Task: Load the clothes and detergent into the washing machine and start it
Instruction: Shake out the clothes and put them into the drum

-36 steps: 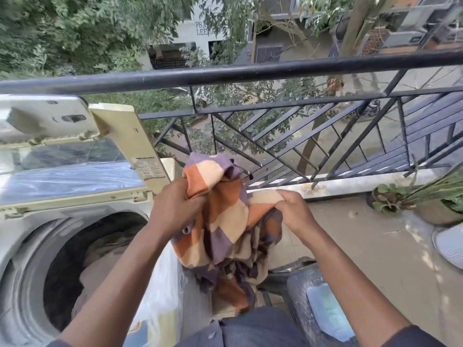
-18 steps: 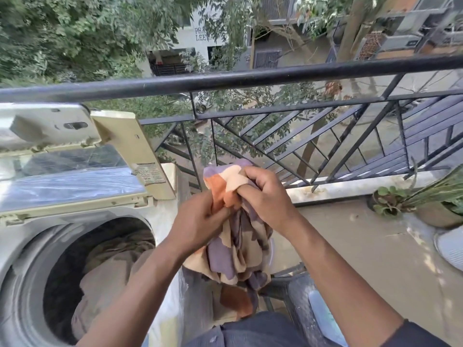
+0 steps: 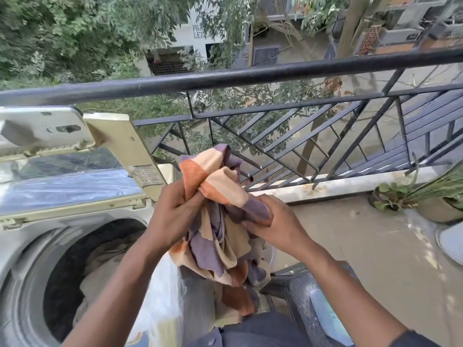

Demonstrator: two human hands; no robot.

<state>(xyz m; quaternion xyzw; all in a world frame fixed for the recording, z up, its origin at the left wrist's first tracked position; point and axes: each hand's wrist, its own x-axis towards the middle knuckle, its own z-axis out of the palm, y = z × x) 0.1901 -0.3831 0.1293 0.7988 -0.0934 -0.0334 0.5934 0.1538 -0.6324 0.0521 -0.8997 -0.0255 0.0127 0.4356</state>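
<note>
A checked cloth (image 3: 220,221) in orange, cream and purple hangs bunched between both my hands, just right of the washing machine. My left hand (image 3: 172,214) grips its left side near the top. My right hand (image 3: 278,224) holds its right side, lower down. The top-loading washing machine (image 3: 22,249) stands at the left with its lid (image 3: 67,181) raised. Beige clothes (image 3: 100,274) lie inside the dark drum. The cloth's lower end dangles in front of my lap. No detergent is in sight.
A black metal balcony railing (image 3: 250,76) runs across in front of me. Potted plants (image 3: 411,199) stand on the floor at the right by the ledge. A dark plastic stool (image 3: 305,296) sits below my right arm. A white object (image 3: 451,244) lies at the right edge.
My right hand has slid from the top of the cloth down to its right side, and the cloth's top now bulges up between both hands. The left hand keeps its grip.
</note>
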